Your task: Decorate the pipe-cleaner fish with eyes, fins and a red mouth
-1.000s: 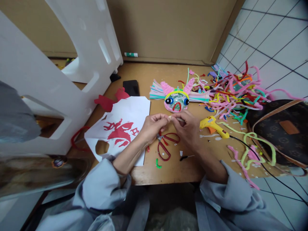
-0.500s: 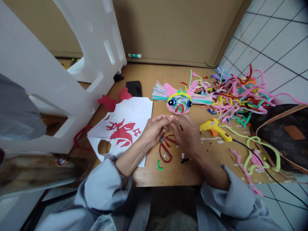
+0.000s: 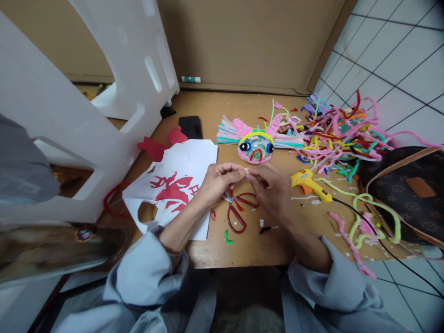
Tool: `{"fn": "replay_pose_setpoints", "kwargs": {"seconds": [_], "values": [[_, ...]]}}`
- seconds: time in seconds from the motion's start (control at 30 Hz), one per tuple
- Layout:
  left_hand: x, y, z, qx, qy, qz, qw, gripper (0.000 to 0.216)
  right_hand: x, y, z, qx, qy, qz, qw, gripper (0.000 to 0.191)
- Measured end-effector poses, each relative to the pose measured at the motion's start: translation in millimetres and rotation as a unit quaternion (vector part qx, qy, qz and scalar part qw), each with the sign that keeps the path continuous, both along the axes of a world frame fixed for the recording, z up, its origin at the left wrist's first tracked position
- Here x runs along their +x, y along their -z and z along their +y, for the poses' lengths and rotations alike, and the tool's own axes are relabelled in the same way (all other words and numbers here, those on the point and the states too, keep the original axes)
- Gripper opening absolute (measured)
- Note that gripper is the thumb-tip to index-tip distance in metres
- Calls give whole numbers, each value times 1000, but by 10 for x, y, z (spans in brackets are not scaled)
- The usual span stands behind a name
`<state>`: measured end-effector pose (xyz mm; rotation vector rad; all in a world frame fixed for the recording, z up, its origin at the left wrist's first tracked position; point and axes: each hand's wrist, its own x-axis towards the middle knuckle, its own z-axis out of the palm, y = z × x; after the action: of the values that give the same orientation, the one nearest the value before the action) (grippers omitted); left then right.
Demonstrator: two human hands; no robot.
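My left hand (image 3: 218, 181) and my right hand (image 3: 272, 187) meet above the wooden board (image 3: 243, 245), fingertips pinched together on a small pale piece (image 3: 247, 170) that I cannot make out well. Right under them lie red-handled scissors (image 3: 237, 210). Just beyond the hands sits a round craft face (image 3: 255, 147) with blue eyes, a red mouth and pink pipe-cleaner ears. A yellow glue gun (image 3: 308, 182) lies to the right of my right hand.
A white sheet with a red paper cutout (image 3: 173, 187) lies at the left, a black phone (image 3: 190, 127) behind it. A tangle of coloured pipe cleaners (image 3: 336, 136) fills the back right. A brown patterned bag (image 3: 409, 189) sits at the far right. A white plastic panel (image 3: 69, 120) stands on the left.
Both hands stay pinched together on the small piece, shifting only slightly. The view has swayed a little.
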<state>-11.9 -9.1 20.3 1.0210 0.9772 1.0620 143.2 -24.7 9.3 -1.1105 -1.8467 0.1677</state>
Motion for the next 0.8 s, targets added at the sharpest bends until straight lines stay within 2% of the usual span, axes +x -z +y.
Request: {"fn": "replay_pose_setpoints", "kwargs": {"seconds": [0.3, 0.47, 0.6, 0.8], "values": [[-55, 48, 20, 136, -17, 137, 981, 29, 13, 49, 26, 44, 2, -28, 999, 16], [-74, 34, 34, 269, -20, 214, 939, 22, 30, 75, 49, 52, 0, -30, 998, 19], [-90, 20, 37, 296, -11, 248, 923, 22, 35, 70, 52, 47, -10, -39, 998, 23], [-97, 25, 33, 312, 1, 259, 914, 21, 35, 84, 45, 46, -20, -37, 998, 24]]}}
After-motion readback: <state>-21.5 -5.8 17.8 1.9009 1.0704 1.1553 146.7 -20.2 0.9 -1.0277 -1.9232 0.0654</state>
